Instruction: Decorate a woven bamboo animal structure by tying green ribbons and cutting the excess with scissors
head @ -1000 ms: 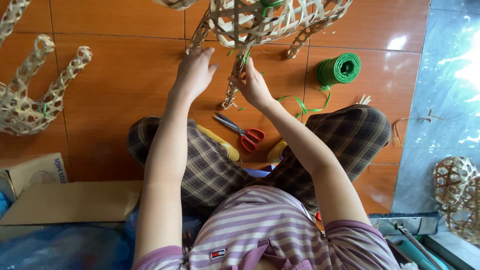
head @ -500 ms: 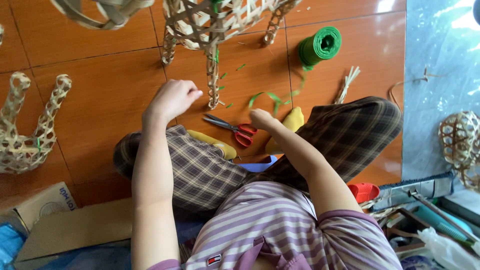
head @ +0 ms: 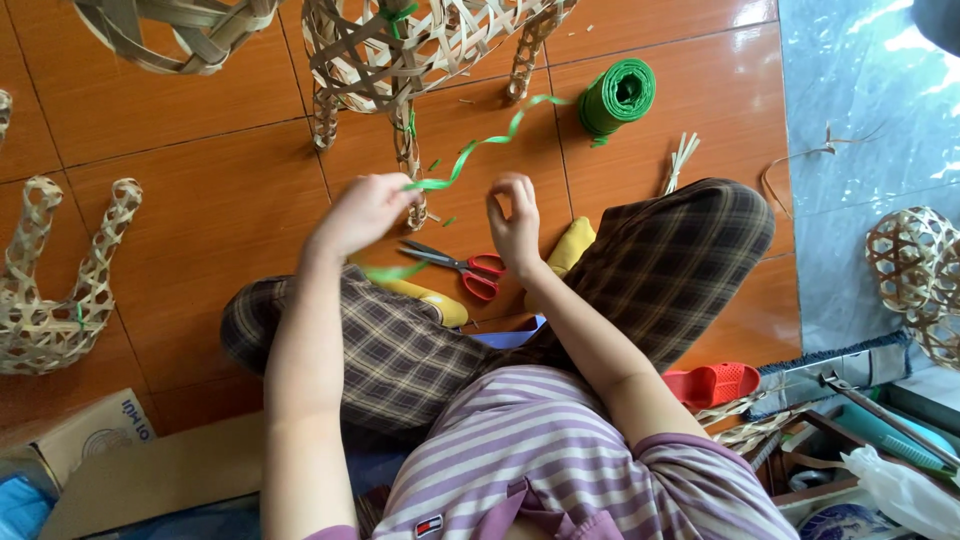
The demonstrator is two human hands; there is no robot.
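My left hand [head: 364, 212] pinches a green plastic ribbon [head: 478, 148] that curls up and right toward a green ribbon roll [head: 617, 95] on the tiled floor. My right hand [head: 515, 224] is raised beside it, fingers curled, close to the ribbon; whether it grips it I cannot tell. Both hands hover just below a leg of a woven bamboo animal figure [head: 400, 50]. Red-handled scissors [head: 462, 268] lie on the floor between my hands and my crossed legs.
Another woven bamboo figure [head: 55, 290] lies at the left, one more [head: 180, 30] at the top left. A woven ball [head: 915, 270] sits at the right. Bamboo strips [head: 681, 160], a red sandal [head: 715, 383], a cardboard box [head: 95, 440] and a tool tray [head: 860, 440] surround me.
Both hands came down from the bamboo figure's leg. The right hand dipped toward the scissors, then rose again. The left hand now holds a ribbon length pulled from the roll.
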